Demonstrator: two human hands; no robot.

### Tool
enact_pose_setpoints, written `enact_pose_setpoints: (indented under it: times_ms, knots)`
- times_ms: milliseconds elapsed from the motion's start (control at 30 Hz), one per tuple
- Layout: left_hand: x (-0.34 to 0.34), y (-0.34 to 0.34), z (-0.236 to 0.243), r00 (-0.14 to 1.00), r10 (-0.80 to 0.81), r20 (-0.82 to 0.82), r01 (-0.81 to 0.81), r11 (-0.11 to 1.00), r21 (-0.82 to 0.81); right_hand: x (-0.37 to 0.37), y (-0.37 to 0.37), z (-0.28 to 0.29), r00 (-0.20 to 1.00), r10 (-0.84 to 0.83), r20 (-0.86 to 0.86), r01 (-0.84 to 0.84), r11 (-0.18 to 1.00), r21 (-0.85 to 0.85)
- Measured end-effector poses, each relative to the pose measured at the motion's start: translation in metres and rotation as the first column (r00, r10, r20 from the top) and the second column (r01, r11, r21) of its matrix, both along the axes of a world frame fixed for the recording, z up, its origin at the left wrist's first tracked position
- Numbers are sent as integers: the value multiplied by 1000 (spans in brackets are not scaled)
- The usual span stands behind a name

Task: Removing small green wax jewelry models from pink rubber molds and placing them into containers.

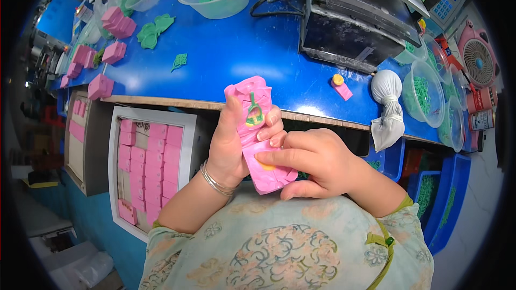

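Observation:
A long pink rubber mold (249, 82) lies opened lengthwise between my hands. Its upper half holds a small green piece (254, 111) with a stem and a yellow rim; its lower half shows yellow under my fingers. My left hand (231, 145) is closed round the mold's left side, fingertips curling over its right edge. My right hand (317, 164) grips the lower half, index finger lying across it, thumb at its bottom edge. On the blue bench beyond sit a small pink block with a yellow cap (342, 90) and a tied white cloth bag (386, 90).
The blue bench (252, 53) carries a black machine (349, 37), tubs of green pieces (420, 95), pink blocks (101, 86) and loose green shapes (156, 32). Below its edge are boxes of pink blocks (156, 156) and blue trays (450, 209). A pink fan (477, 59) stands at right.

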State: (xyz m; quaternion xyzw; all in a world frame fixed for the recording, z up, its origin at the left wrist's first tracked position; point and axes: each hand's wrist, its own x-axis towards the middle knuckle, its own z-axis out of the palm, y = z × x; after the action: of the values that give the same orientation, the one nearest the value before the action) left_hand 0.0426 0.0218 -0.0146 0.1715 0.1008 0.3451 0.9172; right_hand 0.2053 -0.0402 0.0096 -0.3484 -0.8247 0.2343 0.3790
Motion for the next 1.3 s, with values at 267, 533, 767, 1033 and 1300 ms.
enact_pose_setpoints:
  times_ms: [267,533,767,1033,1300]
  knots:
    - [2,-2,7,993,-14,-121,22,998,67,1,18,2,961,-271,-60,268,962,-61]
    - [1,-3,7,945,116,-305,-122,992,-3,-8,13,-2,964,-153,-216,100,967,-235]
    - [7,-2,15,937,89,-337,-119,990,-71,-13,10,-17,526,-571,-630,-389,497,-776]
    - [-1,3,-3,982,20,-186,-24,1000,-20,-19,7,-9,534,-578,-617,33,744,-668]
    - [-1,0,-3,880,237,-412,95,762,641,-4,20,20,967,-252,-38,255,961,107]
